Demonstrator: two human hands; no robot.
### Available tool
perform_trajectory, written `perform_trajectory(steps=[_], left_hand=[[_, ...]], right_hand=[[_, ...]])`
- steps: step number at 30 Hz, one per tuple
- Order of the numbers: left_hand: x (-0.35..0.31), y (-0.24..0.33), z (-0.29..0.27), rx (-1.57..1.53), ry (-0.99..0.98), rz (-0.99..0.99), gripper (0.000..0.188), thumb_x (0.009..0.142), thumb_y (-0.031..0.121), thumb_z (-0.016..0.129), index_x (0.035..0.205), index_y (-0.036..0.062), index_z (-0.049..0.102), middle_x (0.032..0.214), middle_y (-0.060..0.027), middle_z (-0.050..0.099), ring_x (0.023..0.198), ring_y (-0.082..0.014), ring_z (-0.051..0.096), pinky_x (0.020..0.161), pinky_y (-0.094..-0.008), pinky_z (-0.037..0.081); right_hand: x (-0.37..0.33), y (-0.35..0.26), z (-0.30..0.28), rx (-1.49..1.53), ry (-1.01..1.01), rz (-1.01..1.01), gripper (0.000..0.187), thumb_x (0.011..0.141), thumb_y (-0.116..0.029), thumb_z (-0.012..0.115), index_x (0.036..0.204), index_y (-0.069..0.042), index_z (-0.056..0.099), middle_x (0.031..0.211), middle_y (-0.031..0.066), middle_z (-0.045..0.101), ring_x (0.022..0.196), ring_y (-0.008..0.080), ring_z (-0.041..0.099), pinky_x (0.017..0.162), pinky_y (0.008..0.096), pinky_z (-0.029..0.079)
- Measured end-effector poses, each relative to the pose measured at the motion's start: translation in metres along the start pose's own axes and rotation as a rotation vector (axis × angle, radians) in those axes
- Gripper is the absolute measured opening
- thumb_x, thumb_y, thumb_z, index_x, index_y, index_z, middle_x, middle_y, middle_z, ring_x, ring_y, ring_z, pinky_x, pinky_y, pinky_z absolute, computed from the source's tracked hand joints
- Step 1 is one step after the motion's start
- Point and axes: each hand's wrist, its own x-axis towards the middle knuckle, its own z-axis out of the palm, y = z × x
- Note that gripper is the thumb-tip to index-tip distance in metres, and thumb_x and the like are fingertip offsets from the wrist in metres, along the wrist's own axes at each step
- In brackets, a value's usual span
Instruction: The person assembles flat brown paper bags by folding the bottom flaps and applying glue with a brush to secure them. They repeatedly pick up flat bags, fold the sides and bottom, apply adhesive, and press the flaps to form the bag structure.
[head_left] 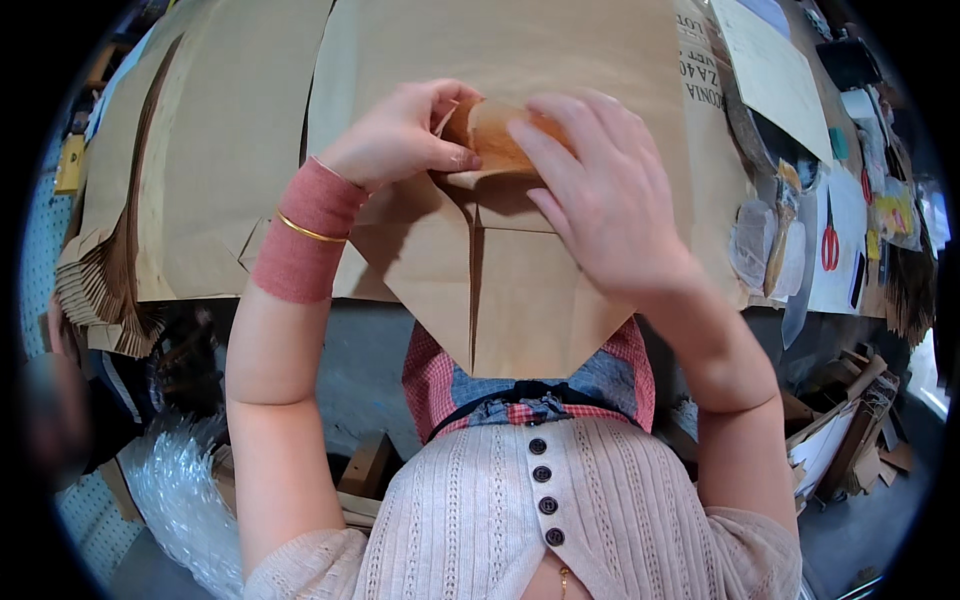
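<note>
Head view, left to right: stack of folded brown paper bags point(95, 290) at far left edge of tabletop point(800, 150); flat brown sheets point(220, 150) beside it; left hand point(405, 135), red wristband and gold bangle on the wrist, pinches the upper flap of the brown paper bag point(520, 300), thumb and fingers closed on the fold; bag lies centre, its pointed end hanging over the near edge; right hand point(600, 190) presses fingers flat on the same flap, touching the left hand's fingertips; red scissors point(829, 240) well apart at right.
</note>
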Motion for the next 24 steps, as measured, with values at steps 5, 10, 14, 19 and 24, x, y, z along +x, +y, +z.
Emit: perform_trajectory(steps=[5, 10, 14, 19, 24], left_hand=[[-0.005, 0.005, 0.005, -0.098, 0.04, -0.039, 0.023, 0.089, 0.007, 0.063, 0.109, -0.0043, 0.06, 0.089, -0.0023, 0.064, 0.079, -0.006, 0.056, 0.07, -0.022, 0.048], [-0.011, 0.008, -0.005, 0.065, 0.06, 0.011, 0.011, 0.088, 0.003, 0.063, 0.096, -0.0036, 0.064, 0.084, -0.001, 0.065, 0.076, -0.0063, 0.057, 0.07, -0.0227, 0.049], [-0.022, 0.015, 0.001, 0.248, 0.031, 0.043, 0.014, 0.081, -0.004, 0.067, 0.095, -0.0044, 0.063, 0.084, -0.0027, 0.066, 0.078, -0.0072, 0.058, 0.072, -0.0236, 0.05], [-0.028, 0.018, 0.012, 0.423, 0.004, 0.002, 0.029, 0.07, -0.001, 0.077, 0.093, -0.0039, 0.06, 0.075, -0.0067, 0.06, 0.07, -0.0113, 0.051, 0.067, -0.0281, 0.047], [-0.031, 0.017, 0.014, 0.454, 0.01, 0.001, 0.037, 0.067, 0.002, 0.079, 0.098, -0.0039, 0.06, 0.078, -0.0106, 0.059, 0.072, -0.0182, 0.052, 0.07, -0.0299, 0.046]], right_hand=[[-0.013, -0.011, 0.002, 0.13, -0.148, -0.104, 0.025, 0.066, -0.01, 0.065, 0.09, 0.001, 0.064, 0.091, 0.0084, 0.06, 0.083, 0.0229, 0.058, 0.074, 0.0352, 0.048], [-0.04, -0.03, 0.007, 0.086, -0.359, -0.156, 0.019, 0.064, -0.01, 0.064, 0.081, 0.0, 0.063, 0.084, 0.0065, 0.06, 0.075, 0.0204, 0.06, 0.066, 0.0309, 0.049], [-0.027, -0.028, -0.002, 0.079, -0.351, -0.042, 0.019, 0.065, -0.009, 0.063, 0.082, -0.002, 0.064, 0.081, 0.0047, 0.061, 0.071, 0.0183, 0.061, 0.064, 0.0299, 0.05], [-0.029, -0.02, 0.004, 0.05, -0.229, -0.067, 0.01, 0.065, -0.01, 0.059, 0.062, -0.01, 0.049, 0.064, 0.002, 0.044, 0.061, 0.015, 0.051, 0.056, 0.0277, 0.043], [-0.033, -0.023, 0.005, 0.048, -0.241, -0.057, 0.01, 0.065, -0.01, 0.059, 0.063, -0.01, 0.049, 0.065, 0.0022, 0.044, 0.063, 0.0153, 0.052, 0.057, 0.0279, 0.044]])
